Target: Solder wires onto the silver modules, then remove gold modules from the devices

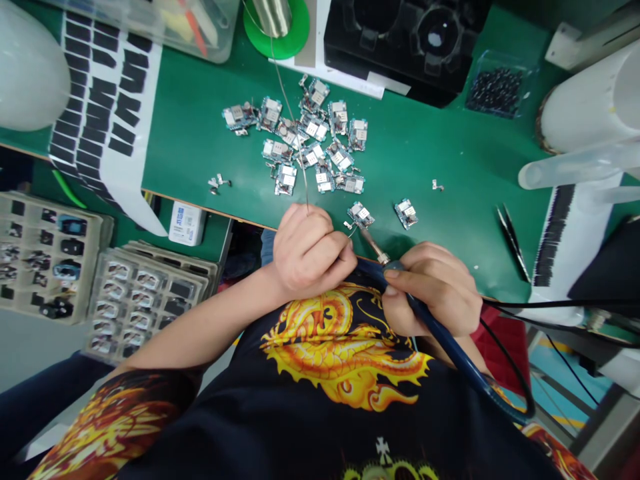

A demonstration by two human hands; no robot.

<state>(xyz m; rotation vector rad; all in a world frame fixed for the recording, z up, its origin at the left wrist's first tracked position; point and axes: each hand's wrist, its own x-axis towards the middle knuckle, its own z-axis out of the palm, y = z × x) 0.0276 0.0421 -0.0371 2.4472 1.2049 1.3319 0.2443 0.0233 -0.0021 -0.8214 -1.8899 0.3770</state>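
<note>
In my right hand [437,287] is a soldering iron [377,251] with a dark handle and cable. Its tip touches or nearly touches a small circuit board [361,215] at the table's near edge. My left hand [313,250] is closed around thin solder wire [301,160], whose short end pokes out by the iron's tip. That wire runs up to a green spool [277,30]. A second circuit board [406,214] lies just right of the tip. Behind my hands sits a loose cluster of several similar boards [313,155].
Tweezers [513,243] lie at the right. Small metal parts [219,183] rest left of the boards. A clear box of black pieces [501,90] stands at back right, beside a black fixture [405,47]. Parts trays [145,300] are at the lower left. Black strips on white sheets [103,93] lie left.
</note>
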